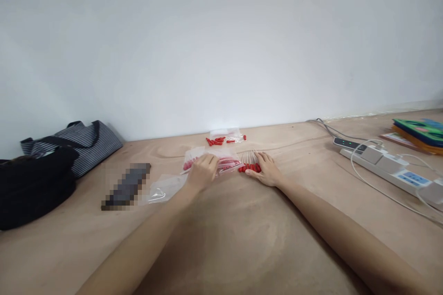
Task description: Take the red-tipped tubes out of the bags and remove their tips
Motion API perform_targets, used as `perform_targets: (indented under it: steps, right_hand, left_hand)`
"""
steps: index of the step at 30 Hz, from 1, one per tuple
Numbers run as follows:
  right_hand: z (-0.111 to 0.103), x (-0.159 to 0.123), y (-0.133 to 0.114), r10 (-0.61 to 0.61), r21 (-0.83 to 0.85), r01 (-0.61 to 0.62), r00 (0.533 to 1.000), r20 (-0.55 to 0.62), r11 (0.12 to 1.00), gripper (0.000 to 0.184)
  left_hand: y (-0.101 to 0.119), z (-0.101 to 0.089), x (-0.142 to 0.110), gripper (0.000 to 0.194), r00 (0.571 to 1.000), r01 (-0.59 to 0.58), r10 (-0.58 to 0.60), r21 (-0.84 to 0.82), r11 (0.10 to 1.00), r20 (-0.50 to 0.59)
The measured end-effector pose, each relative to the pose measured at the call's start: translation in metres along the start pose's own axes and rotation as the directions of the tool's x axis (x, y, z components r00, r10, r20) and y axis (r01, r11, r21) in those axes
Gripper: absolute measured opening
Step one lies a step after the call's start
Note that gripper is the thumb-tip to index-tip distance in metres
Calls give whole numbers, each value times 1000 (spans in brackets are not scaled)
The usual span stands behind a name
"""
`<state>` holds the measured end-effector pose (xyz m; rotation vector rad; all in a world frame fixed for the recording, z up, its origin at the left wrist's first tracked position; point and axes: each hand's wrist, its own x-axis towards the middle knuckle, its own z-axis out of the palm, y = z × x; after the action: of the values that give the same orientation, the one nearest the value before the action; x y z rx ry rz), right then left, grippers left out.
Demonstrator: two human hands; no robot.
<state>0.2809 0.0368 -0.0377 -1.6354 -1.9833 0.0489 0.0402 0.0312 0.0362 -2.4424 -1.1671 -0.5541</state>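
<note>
My left hand (203, 171) bends its fingers down over a clear plastic bag (228, 162) with pink-red pieces inside, its fingertips closed at the bag's edge. Just right of that bag, a row of thin white sticks with red ends (248, 167) lies side by side, the red ends toward me. Against the right side of this row rests my right hand (268, 171), flat on the table with thumb and fingers apart. Beyond the bag is a loose group of small red pieces (217, 141), beside another clear bag (224, 132) near the wall.
On the left lie a flat dark pixelated object (127, 186), a clear plastic sheet or bag (164, 189), a black bag (38, 189) and a striped bag (100, 140). A white power strip (391, 170) with cables and colourful flat items (418, 133) occupy the right.
</note>
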Motion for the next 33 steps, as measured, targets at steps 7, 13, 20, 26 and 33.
perform_targets:
  steps: [7,13,20,26,33]
  right_hand:
    - [-27,-34,-25,-261,163,283,955,-140,945,40]
    - [-40,-65,-46,-559,263,532,828,37,805,43]
    - [-34,-63,-44,-621,220,602,783,24,767,20]
    - [-30,-55,-35,-292,152,293,956,-27,944,17]
    - [-45,-61,-52,42,68,-54,985,170,996,41]
  left_hand:
    - [52,-6,-61,28,938,-335,319,-114,935,-136]
    - [49,-8,-68,23,965,-251,258,-413,875,-41]
    - [26,-15,-74,61,927,-189,321,-495,848,195]
    - [40,-7,-80,28,972,-190,232,-503,843,23]
    - [46,-2,-76,31,989,-85,134,-493,866,66]
